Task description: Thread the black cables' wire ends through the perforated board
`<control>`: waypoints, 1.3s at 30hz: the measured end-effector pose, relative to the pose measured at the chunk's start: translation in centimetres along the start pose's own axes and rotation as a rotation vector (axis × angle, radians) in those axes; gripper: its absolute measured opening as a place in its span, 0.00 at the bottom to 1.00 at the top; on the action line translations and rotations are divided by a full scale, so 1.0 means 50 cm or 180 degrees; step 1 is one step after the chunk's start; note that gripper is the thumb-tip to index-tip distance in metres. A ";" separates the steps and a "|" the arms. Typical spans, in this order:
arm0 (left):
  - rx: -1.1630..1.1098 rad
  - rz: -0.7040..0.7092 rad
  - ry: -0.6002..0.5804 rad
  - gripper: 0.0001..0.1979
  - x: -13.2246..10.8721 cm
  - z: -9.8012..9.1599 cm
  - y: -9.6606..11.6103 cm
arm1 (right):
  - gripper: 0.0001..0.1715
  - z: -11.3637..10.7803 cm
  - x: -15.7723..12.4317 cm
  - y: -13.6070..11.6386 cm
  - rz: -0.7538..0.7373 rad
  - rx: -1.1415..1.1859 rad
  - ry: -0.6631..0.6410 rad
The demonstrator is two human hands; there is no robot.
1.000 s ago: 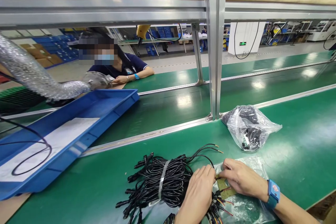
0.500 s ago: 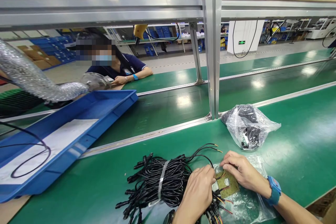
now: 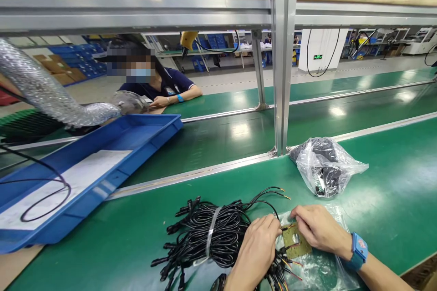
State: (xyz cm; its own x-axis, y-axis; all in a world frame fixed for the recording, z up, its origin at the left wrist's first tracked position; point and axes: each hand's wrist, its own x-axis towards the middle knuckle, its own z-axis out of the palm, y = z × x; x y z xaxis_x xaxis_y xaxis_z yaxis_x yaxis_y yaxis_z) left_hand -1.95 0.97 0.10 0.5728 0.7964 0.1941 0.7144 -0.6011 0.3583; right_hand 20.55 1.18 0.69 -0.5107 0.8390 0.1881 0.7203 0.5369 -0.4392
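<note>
A bundle of black cables (image 3: pixel 218 232) with a white tie round it lies on the green bench, connectors at its left and bare coloured wire ends at its right. My left hand (image 3: pixel 257 248) rests over its right end, its fingers closed on a black cable near the wire tips. Just to the right, my right hand (image 3: pixel 319 227), with a blue wrist strap, has its fingertips pressed together by the upper edge of a small yellowish-green plate (image 3: pixel 298 246); what they hold is hidden. The plate lies on a flat clear plastic bag (image 3: pixel 327 270).
Behind my right hand sits a clear bag with black parts (image 3: pixel 326 168). A metal post (image 3: pixel 282 63) rises at the bench's back edge. A blue tray (image 3: pixel 150 143) with paper is at the left. Across the belt, a masked person (image 3: pixel 177 84) leans on the far bench.
My right hand has shifted slightly right and down, away from my left fingertips. My left hand stays at the cable. The whole view has moved a little.
</note>
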 end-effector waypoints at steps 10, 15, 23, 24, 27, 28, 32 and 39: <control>-0.0363 -0.0139 0.0088 0.12 -0.005 -0.002 -0.001 | 0.03 -0.011 -0.002 -0.006 0.0025 -0.0660 -0.0618; -0.0552 -0.0200 -0.0053 0.09 -0.007 -0.005 -0.004 | 0.08 0.014 -0.006 0.013 0.0409 -0.0762 -0.0292; -0.0429 -0.0142 -0.0120 0.10 -0.005 -0.009 -0.001 | 0.07 0.037 -0.006 -0.005 0.0765 -0.0527 -0.0118; -0.0335 -0.0116 -0.0114 0.10 -0.005 -0.008 0.000 | 0.07 0.034 -0.006 -0.006 0.0773 -0.0474 -0.0071; -0.0168 -0.0093 -0.0105 0.11 -0.004 -0.006 0.001 | 0.11 0.019 -0.006 -0.012 0.0748 -0.0309 0.0085; -0.0154 -0.0094 -0.0116 0.11 -0.003 -0.006 0.001 | 0.13 0.013 -0.006 -0.015 0.0642 -0.0245 0.0086; -0.0041 -0.0084 -0.0153 0.12 0.000 -0.002 0.002 | 0.14 0.002 -0.003 -0.028 -0.0216 -0.0060 -0.0260; 0.0228 -0.0114 -0.0196 0.13 0.002 -0.003 0.009 | 0.17 0.008 0.001 -0.024 -0.0329 -0.0239 -0.0226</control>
State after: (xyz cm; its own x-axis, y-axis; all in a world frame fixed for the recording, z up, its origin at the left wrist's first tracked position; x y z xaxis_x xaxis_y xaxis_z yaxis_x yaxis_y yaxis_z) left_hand -1.61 0.80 0.41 0.5684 0.8132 0.1252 0.7604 -0.5773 0.2975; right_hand 19.47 0.53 0.87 -0.6140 0.7719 0.1651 0.6939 0.6275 -0.3532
